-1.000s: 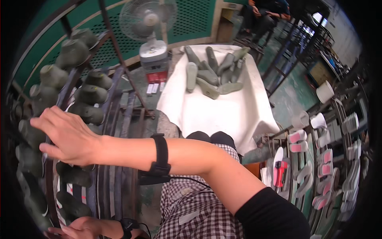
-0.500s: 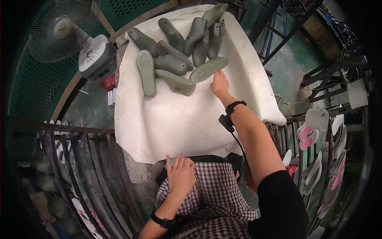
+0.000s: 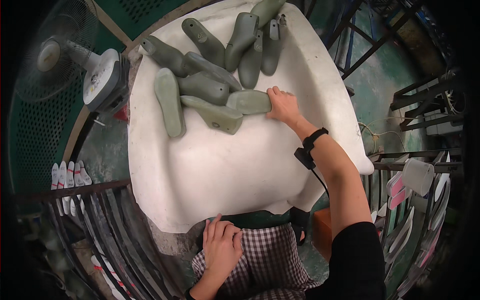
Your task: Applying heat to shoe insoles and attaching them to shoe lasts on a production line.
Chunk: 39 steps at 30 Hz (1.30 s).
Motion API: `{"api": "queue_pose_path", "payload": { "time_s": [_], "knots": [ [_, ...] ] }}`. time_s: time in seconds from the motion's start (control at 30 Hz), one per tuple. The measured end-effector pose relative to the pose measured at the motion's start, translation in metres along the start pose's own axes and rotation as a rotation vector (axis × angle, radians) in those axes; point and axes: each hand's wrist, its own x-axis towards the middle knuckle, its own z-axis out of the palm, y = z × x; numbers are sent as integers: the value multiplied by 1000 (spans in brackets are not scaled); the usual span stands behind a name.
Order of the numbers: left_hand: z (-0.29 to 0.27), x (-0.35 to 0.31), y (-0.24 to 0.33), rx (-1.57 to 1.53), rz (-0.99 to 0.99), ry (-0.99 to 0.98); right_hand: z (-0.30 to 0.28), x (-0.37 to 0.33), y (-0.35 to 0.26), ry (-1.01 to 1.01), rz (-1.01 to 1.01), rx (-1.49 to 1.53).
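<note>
Green plastic shoe lasts lie in a loose group on a white sheet-covered surface [image 3: 230,170]. My right hand [image 3: 284,106] is closed round the right end of one pale green shoe last [image 3: 247,102], which lies sole up. Its left end touches another shoe last [image 3: 215,114] lying on its side. Farther left, a long shoe last [image 3: 170,102] also shows its flat sole. My left hand [image 3: 222,247] rests over my checked-cloth lap at the near edge of the sheet, fingers loosely stretched and apart, with nothing seen in it.
A fan [image 3: 55,52] stands at the far left. Dark slatted racks flank me; the left rack [image 3: 95,215] has white insoles behind it, and the right one holds pink and white insoles [image 3: 396,190]. An orange box [image 3: 322,232] sits low by my right arm.
My right hand has closed on the end of the pale shoe last, whose right end has swung nearer me. The whole view has shifted a little; my left hand stays by my lap.
</note>
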Motion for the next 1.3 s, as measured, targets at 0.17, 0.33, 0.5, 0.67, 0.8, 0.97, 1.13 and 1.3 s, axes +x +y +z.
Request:
{"api": "queue_pose_path", "payload": {
  "time_s": [0.17,0.33,0.5,0.67,0.8,0.97,1.13,1.3],
  "knots": [
    [12,18,-7,217,119,59,-85,-146,-32,-96,456,635],
    [-50,15,59,-1047,120,134,-211,-293,-120,-182,467,987],
    [-47,-43,37,-1494,-250,-7,-273,-392,-170,-238,152,1108],
    [16,-75,-16,-1537,-242,-6,-309,-442,17,910,518,362],
    [22,-90,-10,-1448,-120,7,-335,-496,184,906,1147,-145],
    [29,-89,-24,-1456,-69,-74,-328,-541,281,716,1325,274],
    [27,-86,-29,-1433,-98,-54,-342,-555,290,728,1222,535],
    [0,-110,6,-1493,0,-71,-372,-539,220,994,1073,292]
  ]
}}
